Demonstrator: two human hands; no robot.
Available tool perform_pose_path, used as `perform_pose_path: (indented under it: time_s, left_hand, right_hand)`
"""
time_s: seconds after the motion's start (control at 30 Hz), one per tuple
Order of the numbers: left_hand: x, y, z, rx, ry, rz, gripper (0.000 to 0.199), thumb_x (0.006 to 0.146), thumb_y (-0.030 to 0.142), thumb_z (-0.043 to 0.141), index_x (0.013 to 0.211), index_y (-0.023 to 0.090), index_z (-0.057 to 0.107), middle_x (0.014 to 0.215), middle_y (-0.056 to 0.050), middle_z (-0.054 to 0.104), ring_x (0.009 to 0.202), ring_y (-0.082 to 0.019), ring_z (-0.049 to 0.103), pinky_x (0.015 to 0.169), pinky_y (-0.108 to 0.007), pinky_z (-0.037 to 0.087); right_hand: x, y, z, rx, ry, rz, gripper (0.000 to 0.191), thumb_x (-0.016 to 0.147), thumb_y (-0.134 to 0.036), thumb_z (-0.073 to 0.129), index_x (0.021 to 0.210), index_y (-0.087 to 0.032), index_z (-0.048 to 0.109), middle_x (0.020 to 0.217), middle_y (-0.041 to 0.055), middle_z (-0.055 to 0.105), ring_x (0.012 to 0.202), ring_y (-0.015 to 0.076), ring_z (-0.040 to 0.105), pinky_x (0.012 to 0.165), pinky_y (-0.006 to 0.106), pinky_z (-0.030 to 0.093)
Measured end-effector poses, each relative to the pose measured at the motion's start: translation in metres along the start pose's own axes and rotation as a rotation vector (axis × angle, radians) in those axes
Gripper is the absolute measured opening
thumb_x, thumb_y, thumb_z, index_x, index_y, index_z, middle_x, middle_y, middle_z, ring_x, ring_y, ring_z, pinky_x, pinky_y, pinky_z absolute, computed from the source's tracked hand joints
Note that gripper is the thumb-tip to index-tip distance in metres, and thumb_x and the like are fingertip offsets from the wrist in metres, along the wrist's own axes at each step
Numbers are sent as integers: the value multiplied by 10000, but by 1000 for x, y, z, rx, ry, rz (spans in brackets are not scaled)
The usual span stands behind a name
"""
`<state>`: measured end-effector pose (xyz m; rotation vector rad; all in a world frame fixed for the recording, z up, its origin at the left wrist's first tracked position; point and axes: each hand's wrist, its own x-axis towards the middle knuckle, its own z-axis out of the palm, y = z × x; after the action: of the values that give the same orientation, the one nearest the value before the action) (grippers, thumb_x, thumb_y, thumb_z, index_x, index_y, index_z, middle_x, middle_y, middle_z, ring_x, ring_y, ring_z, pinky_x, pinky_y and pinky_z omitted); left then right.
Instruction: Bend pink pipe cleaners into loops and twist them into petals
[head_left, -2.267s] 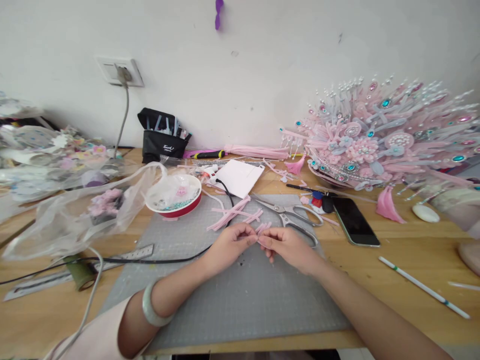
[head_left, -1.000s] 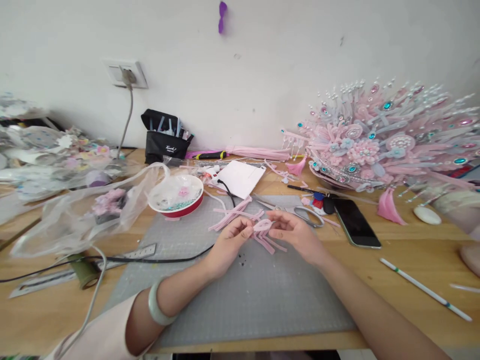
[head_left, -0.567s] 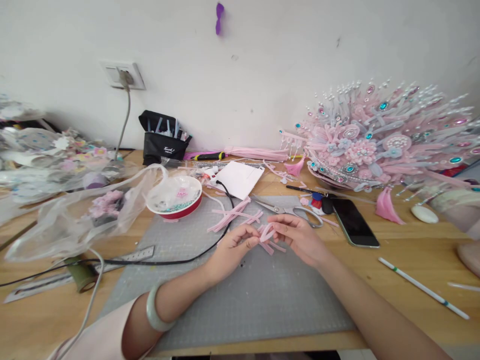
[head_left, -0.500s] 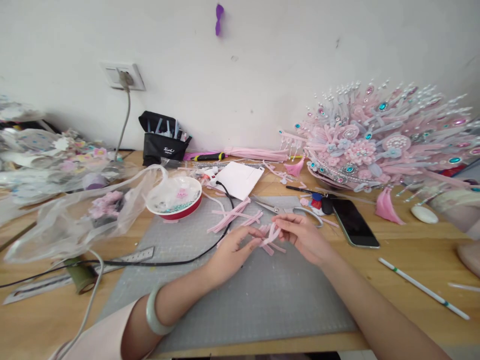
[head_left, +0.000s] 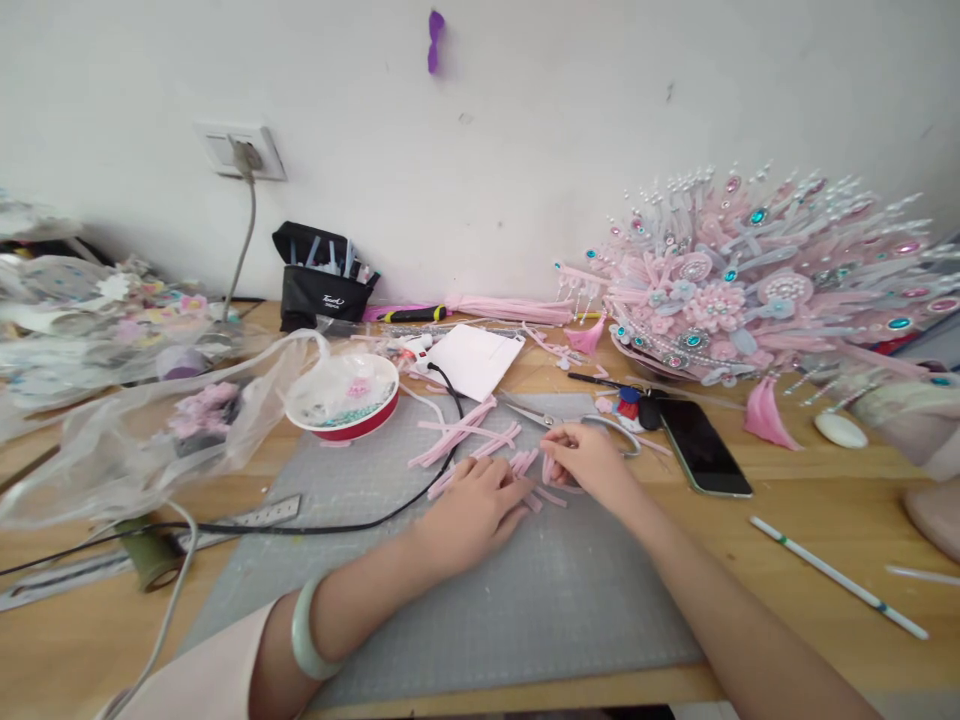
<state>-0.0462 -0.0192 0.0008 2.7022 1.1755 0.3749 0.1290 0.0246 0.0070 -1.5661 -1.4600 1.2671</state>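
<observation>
Pinched in the fingers of my right hand is a bent pink chenille stem, its loop hanging just above the mat. My left hand rests palm down, fingers stretched over several short pink chenille stems; its fingertips are partly hidden. More cut chenille stems lie crossed behind that hand. Scissors with grey handles lie directly beyond my right hand, partly covered by it. Under both hands is a grey cutting mat.
A black cable crosses the mat from the left. Behind it stand a red-and-white bowl with beads and a white card. A phone lies right, below a large pink beaded headdress. A metal ruler lies left.
My left hand has let go of the bent stem and moved down and left onto the loose stems. My right hand keeps the stem, nearly in place. The view shifts slightly.
</observation>
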Motion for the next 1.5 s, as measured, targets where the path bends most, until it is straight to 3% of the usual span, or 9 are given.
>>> perform_pose_path:
  time_s: [0.13,0.27,0.33,0.43,0.63,0.83,1.0,1.2,1.5]
  left_hand:
    - [0,2,1,66,-40,-1,393,836,373,399,1208,253,443,942,-88,511,896,-253,468,767,-389,354]
    - [0,1,2,65,-63,-2,372,846,365,383,1198,265,453,941,-80,510,909,-251,468,773,-395,353]
    - [0,0,1,50,-55,-5,381,847,360,384,1211,265,439,953,-81,514,914,-249,470,777,-397,350]
    - [-1,-4,-1,24,-3,-41,378,851,332,377,1214,246,439,960,-87,520,910,-238,475,788,-397,339]
    - [-3,-9,-2,33,18,-20,335,836,295,397,1143,228,512,897,-79,527,853,-222,488,759,-384,332]
    - [-3,-7,3,75,-15,-6,335,833,295,399,1140,225,514,878,-69,536,838,-217,492,717,-367,336]
    - [-2,-7,-1,53,3,-18,308,836,293,398,1114,226,512,910,-59,558,872,-205,505,760,-369,329]
    - [-1,-13,-2,96,71,-194,246,837,309,399,985,184,550,931,-66,596,909,-234,515,805,-413,310]
    - [-2,-13,1,65,27,-154,191,817,306,450,919,203,575,948,-51,601,922,-214,521,848,-387,311]
  right_hand:
    - [3,3,7,-128,-1,-31,119,756,-223,508,850,-168,554,545,-19,589,427,108,556,425,219,454]
    - [-3,-4,-5,-350,90,-137,223,752,-283,516,947,-181,552,842,41,600,595,133,567,534,260,432]
    - [-9,-8,-13,-484,105,-188,155,702,-297,576,797,-177,600,818,49,591,710,177,548,611,283,396]
    - [-17,-9,-20,-653,20,-219,135,630,-312,644,612,-180,621,672,43,582,654,191,515,561,281,329]
    - [-22,-4,-11,-839,-107,-214,164,675,-214,578,518,-179,608,585,45,578,526,153,478,469,259,222]
    - [-22,-5,-1,-885,-130,-210,225,737,-288,522,566,-177,616,576,40,586,506,142,471,453,246,211]
    - [-22,-8,-9,-849,-160,-221,282,798,-278,439,616,-183,632,596,18,608,550,130,512,476,226,262]
    - [-23,-8,-21,-821,-160,-208,182,709,-345,564,651,-189,635,673,5,640,599,134,545,481,214,285]
    - [-25,-1,0,-789,-177,-294,103,702,-294,567,683,-198,600,707,-11,618,616,127,520,496,214,285]
